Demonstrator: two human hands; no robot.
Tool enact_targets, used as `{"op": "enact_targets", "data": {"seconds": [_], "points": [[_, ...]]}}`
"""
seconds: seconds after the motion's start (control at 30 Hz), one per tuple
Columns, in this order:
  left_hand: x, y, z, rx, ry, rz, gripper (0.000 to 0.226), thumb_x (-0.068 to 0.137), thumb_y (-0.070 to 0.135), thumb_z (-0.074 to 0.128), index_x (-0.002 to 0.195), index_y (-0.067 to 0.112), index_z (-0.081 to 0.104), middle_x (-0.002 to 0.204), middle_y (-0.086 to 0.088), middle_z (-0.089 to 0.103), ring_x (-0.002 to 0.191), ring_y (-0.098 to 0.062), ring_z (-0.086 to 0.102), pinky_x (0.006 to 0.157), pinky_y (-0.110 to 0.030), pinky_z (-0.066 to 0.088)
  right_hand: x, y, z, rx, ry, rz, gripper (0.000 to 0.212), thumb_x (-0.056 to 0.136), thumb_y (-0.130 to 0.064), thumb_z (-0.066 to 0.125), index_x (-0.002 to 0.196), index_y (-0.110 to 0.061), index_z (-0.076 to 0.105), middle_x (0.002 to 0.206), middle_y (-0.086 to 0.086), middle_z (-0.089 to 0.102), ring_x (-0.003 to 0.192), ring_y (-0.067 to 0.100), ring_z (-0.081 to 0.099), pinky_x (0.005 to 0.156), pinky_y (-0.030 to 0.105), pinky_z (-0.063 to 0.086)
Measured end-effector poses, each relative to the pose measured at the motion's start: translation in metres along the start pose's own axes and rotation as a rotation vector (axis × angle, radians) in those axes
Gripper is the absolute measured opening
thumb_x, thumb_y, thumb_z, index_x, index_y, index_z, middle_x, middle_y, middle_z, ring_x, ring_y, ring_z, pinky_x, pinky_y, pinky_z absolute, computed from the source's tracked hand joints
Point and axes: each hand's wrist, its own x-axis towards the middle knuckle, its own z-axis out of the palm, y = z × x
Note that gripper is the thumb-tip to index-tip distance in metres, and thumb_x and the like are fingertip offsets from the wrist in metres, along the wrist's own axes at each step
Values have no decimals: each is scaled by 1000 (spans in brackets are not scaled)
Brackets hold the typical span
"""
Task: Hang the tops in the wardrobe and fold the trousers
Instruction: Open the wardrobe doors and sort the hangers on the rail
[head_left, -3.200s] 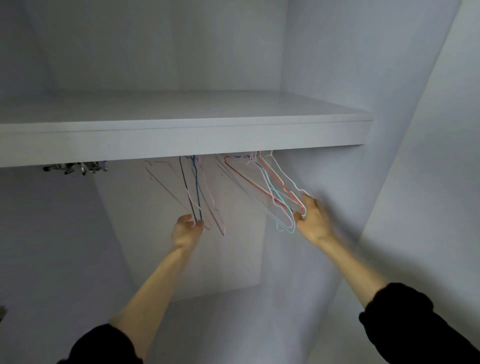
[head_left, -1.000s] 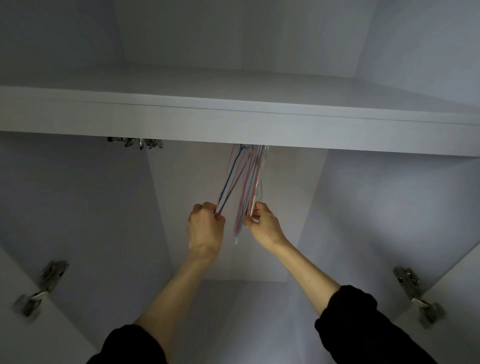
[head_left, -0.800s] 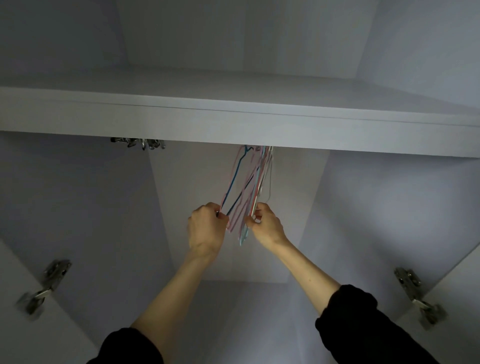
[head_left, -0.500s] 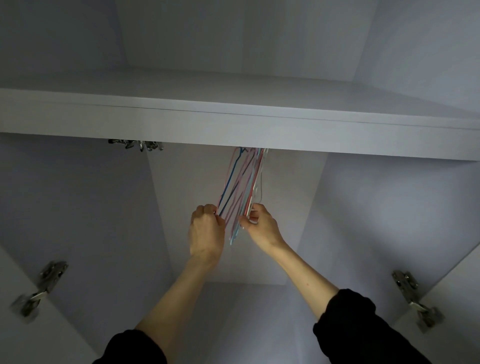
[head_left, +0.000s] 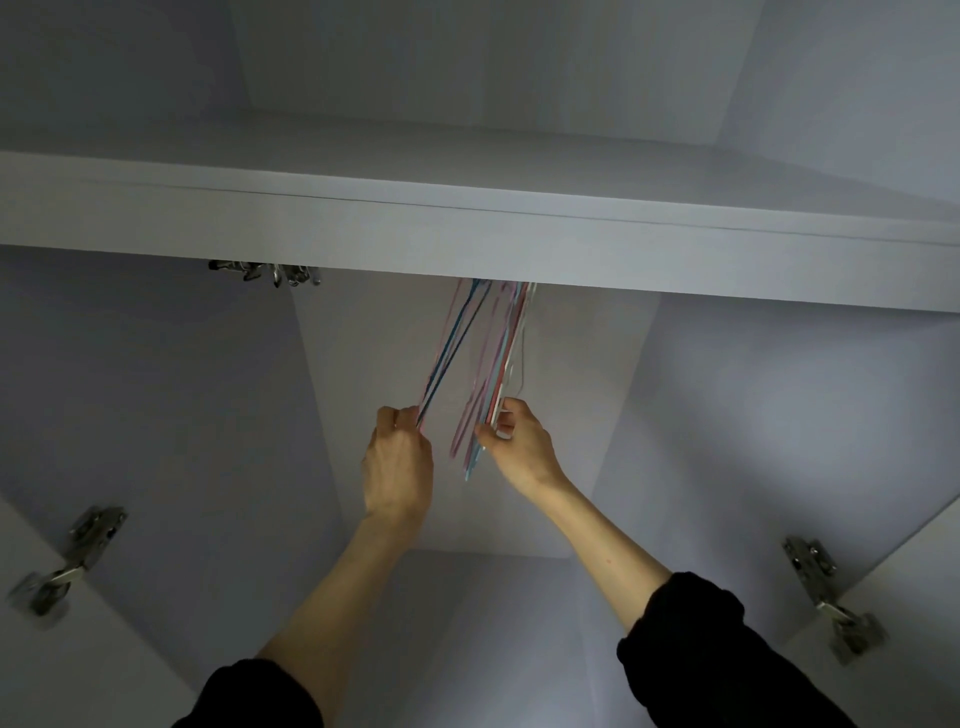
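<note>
Several thin wire hangers in pink, blue, red and white hang edge-on under the wardrobe's white shelf (head_left: 467, 234). My left hand (head_left: 397, 462) grips the lower ends of a small group of hangers (head_left: 452, 353), blue, dark and pink. My right hand (head_left: 519, 447) pinches the lower part of the larger bunch of hangers (head_left: 498, 374) just to the right. The two groups are parted by a narrow gap. The rail and the hooks are hidden behind the shelf's front edge. No tops or trousers are in view.
Metal clip hangers (head_left: 270, 271) peek out under the shelf at the left. Door hinges sit low on the left (head_left: 67, 561) and on the right (head_left: 826, 603). The wardrobe's white back wall (head_left: 374, 332) and side walls enclose the space below the shelf.
Since 3.2 s ago the hangers were gathered from a spread fan into a tight bunch. In the last half second my left hand drew its few hangers a little to the left, apart from the rest.
</note>
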Motion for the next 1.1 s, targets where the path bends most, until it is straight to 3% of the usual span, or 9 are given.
{"op": "enact_targets", "data": {"seconds": [0.07,0.17,0.27,0.37,0.5,0.67,0.77,0.93,1.1], "points": [[4,-3,-3,-116,43,-64,32,93,1,49,124,2,57,122,-16,47,83,-33,60,78,-35,49,1,2,-1,0,-6,0,38,93,-24,57,129,-15,46,128,6,56,117,21,54,94,29,42],[12,-9,-8,-262,100,-160,28,88,-2,54,114,1,65,107,-21,55,71,-22,53,68,-17,40,2,2,0,-18,-10,-4,37,92,-26,58,126,-16,47,125,4,57,113,20,55,87,24,40],[12,-13,-10,-236,106,-90,18,83,-6,55,95,-6,69,83,-27,62,74,-38,60,60,-25,38,4,1,3,-33,1,-12,36,92,-25,59,125,-15,48,124,3,58,111,19,57,84,21,39],[8,-12,-4,-354,-17,-1,12,84,0,59,79,3,70,69,-13,66,68,-29,60,63,-33,47,5,-3,9,10,0,-9,36,92,-24,59,125,-15,48,124,4,59,114,21,57,91,26,42],[16,-17,-6,-634,-132,-236,21,84,-3,61,105,0,65,94,-14,69,88,-26,64,87,-34,51,8,-10,21,43,-30,-6,37,91,-22,60,126,-15,49,126,6,60,116,23,56,96,31,44],[19,-39,-18,-938,-180,-352,25,83,-11,58,104,2,57,86,-11,68,80,-22,63,82,-30,52,9,-19,41,70,-84,-17,38,92,-18,58,128,-13,47,126,7,59,119,22,54,100,37,45],[19,-48,-15,-738,-164,-313,23,84,-9,58,100,7,55,95,-11,64,88,-22,59,85,-30,48,7,-25,55,84,-134,-27,40,93,-17,56,131,-12,45,129,7,57,122,21,51,99,43,46],[25,-66,-20,-409,-138,-197,24,83,-7,55,97,11,50,86,-2,57,81,-19,54,67,-17,40,4,-34,69,92,-188,-42,38,94,-19,55,130,-13,44,128,6,56,122,20,51,100,43,45],[32,-86,-32,-153,-98,-28,13,89,0,52,101,6,49,89,-10,64,80,-29,60,81,-35,46,1,-37,75,101,-192,-38,36,96,-17,52,131,-15,44,128,7,55,122,21,50,102,44,44]]}}
